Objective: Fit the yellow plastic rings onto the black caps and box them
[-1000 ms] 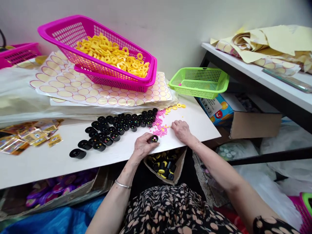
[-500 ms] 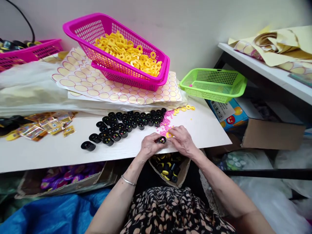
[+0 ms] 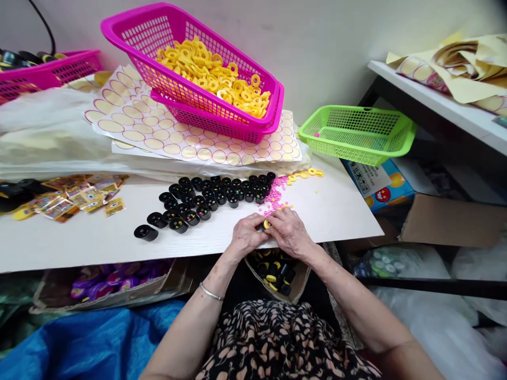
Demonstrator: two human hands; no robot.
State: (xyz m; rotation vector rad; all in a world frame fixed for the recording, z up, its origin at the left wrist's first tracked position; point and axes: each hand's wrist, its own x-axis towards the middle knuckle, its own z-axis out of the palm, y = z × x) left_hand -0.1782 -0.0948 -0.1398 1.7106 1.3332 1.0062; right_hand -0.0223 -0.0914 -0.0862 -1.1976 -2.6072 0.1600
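Observation:
At the table's front edge my left hand [image 3: 246, 237] is closed around a small black cap, now mostly hidden by my fingers. My right hand [image 3: 291, 232] meets it and presses a yellow ring [image 3: 267, 224] onto the cap with pinched fingers. Just beyond my hands lie a heap of pink beads [image 3: 277, 195] and several black caps [image 3: 206, 200] standing in rows. A few loose yellow rings [image 3: 304, 174] lie by the beads.
A pink basket [image 3: 186, 100] full of yellow rings sits tilted on sticker sheets [image 3: 158, 137] at the back. A green basket [image 3: 356, 132] stands at the right. Foil packets [image 3: 67, 195] lie at the left. A cardboard box [image 3: 277, 272] of finished caps sits under the table edge.
My right hand left the pink beads, picked up a yellow ring and came to the cap in my left hand. Both hands now close together over the cap.

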